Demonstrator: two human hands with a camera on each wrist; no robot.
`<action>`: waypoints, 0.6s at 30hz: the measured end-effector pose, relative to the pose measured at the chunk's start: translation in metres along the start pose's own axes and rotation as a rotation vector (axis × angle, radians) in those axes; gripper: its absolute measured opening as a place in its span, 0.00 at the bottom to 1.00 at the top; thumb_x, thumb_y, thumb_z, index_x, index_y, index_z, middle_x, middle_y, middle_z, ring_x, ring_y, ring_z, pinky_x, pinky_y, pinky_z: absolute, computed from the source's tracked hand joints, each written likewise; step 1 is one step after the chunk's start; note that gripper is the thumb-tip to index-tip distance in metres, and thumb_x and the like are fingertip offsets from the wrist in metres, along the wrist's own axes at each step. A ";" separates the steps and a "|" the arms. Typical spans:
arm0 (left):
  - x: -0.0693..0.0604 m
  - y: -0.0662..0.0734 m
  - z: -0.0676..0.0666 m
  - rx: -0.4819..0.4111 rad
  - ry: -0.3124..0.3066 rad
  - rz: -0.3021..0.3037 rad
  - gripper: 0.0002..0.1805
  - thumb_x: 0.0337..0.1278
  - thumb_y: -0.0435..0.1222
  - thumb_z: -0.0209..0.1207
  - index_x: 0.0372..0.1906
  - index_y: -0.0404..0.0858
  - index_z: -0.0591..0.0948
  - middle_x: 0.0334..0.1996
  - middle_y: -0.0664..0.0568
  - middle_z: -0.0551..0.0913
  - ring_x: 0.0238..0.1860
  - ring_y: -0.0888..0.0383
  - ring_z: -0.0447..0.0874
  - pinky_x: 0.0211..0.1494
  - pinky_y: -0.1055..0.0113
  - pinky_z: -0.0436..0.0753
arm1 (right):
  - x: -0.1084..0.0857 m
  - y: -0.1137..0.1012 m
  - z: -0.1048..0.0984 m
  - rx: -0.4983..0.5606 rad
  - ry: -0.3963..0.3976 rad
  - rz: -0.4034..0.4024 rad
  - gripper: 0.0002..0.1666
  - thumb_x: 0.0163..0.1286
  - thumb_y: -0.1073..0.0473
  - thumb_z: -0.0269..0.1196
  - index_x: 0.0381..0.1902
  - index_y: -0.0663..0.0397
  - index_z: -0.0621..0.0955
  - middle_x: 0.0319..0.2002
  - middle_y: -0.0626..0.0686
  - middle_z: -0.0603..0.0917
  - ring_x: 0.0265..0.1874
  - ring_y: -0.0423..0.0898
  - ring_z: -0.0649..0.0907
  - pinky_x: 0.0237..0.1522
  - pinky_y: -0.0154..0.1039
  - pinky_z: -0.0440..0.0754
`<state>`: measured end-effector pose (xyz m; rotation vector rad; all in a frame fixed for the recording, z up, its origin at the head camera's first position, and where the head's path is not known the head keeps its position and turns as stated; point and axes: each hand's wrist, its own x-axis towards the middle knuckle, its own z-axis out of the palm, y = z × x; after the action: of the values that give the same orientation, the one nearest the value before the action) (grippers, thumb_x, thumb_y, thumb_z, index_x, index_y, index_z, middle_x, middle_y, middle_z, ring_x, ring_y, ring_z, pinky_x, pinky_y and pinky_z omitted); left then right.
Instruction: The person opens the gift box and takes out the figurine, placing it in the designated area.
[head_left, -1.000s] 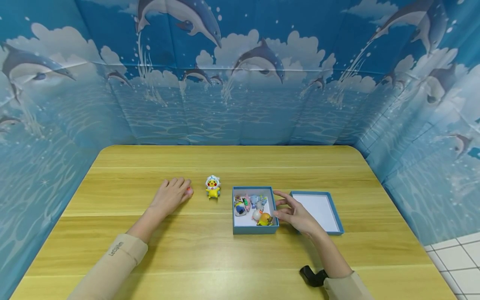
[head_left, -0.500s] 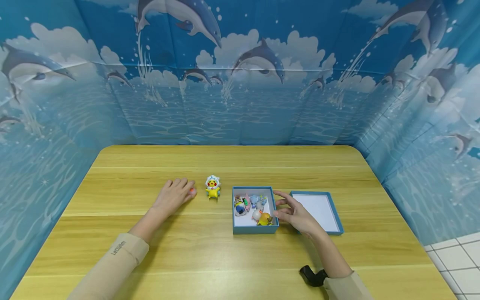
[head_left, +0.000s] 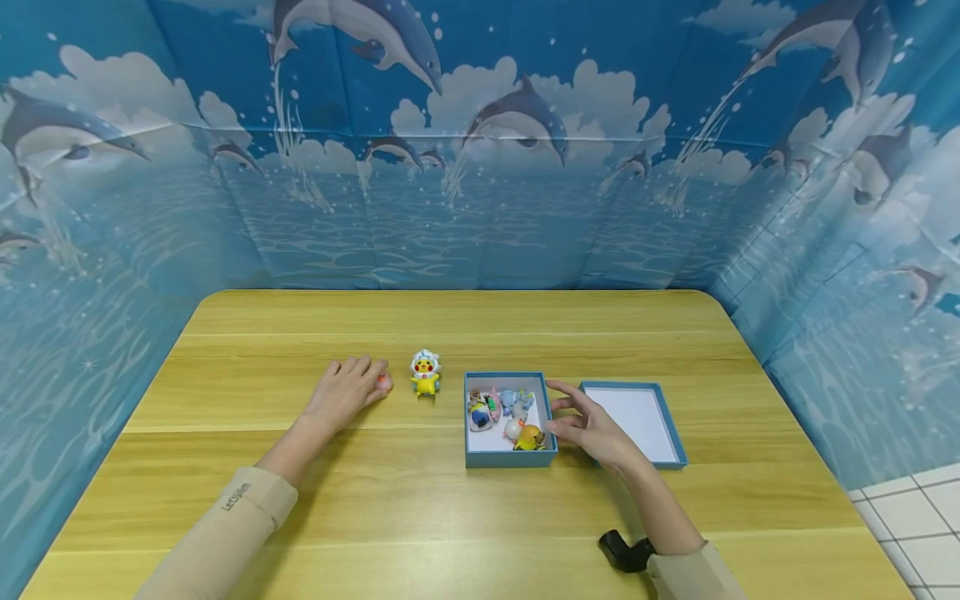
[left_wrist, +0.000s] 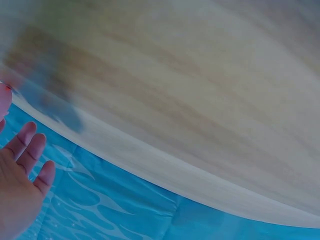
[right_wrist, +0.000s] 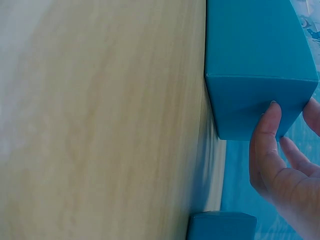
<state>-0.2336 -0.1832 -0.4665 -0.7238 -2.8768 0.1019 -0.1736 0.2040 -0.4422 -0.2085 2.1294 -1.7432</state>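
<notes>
Left hand pinches pink toy near yellow figure. Right hand, loosely spread, touches right side of box on tabletop.

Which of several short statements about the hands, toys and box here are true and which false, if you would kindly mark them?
1. The right hand touches the open blue box. True.
2. The hooded yellow figure is inside the box. False: it is on the table, left of the box.
3. The left hand touches a small pink toy. True.
4. The lid covers the box. False: it lies to the box's right.
</notes>
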 end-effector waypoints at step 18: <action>0.002 0.005 -0.018 0.020 0.044 0.003 0.27 0.57 0.50 0.55 0.59 0.43 0.68 0.45 0.47 0.73 0.43 0.49 0.73 0.43 0.56 0.71 | -0.001 0.000 0.000 -0.005 -0.002 -0.008 0.38 0.64 0.66 0.58 0.69 0.54 0.57 0.53 0.64 0.64 0.46 0.60 0.75 0.42 0.38 0.79</action>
<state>-0.2295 -0.1778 -0.4493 -0.7174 -2.8287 0.1140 -0.1730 0.2045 -0.4425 -0.2202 2.1349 -1.7409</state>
